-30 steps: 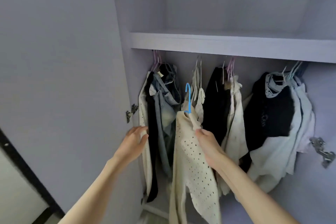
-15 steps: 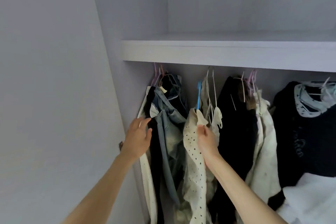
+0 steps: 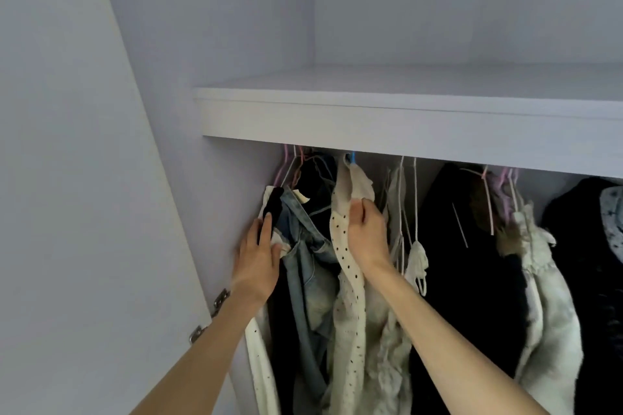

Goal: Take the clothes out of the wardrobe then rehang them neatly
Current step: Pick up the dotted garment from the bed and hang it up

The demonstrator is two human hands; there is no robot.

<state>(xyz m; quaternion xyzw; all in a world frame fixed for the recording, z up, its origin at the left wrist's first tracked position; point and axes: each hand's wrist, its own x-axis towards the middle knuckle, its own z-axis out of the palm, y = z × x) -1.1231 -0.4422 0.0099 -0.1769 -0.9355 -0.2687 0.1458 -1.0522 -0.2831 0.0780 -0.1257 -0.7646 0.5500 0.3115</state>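
Right hand [image 3: 365, 236] fingers [image 3: 358, 212] pinch the cream black-dotted knit garment [image 3: 350, 283] near its collar, below the blue plastic hanger hook [image 3: 353, 156] at twelve o'clock under the pale lilac wardrobe shelf [image 3: 404, 121]. Left hand [image 3: 258, 261], fingers spread flat and gripping nothing, presses the faded blue denim garment [image 3: 305, 263] at nine o'clock of the knit.

we see a matt, smooth shelf [image 3: 404, 118], faded denim [image 3: 305, 266], a cream dotted knit [image 3: 350, 280], a black, matt cloth garment [image 3: 462, 263], a fuzzy off-white garment [image 3: 546, 307], thin plastic-looking hangers [image 3: 487, 199] and a shiny metal hinge [image 3: 219, 301].
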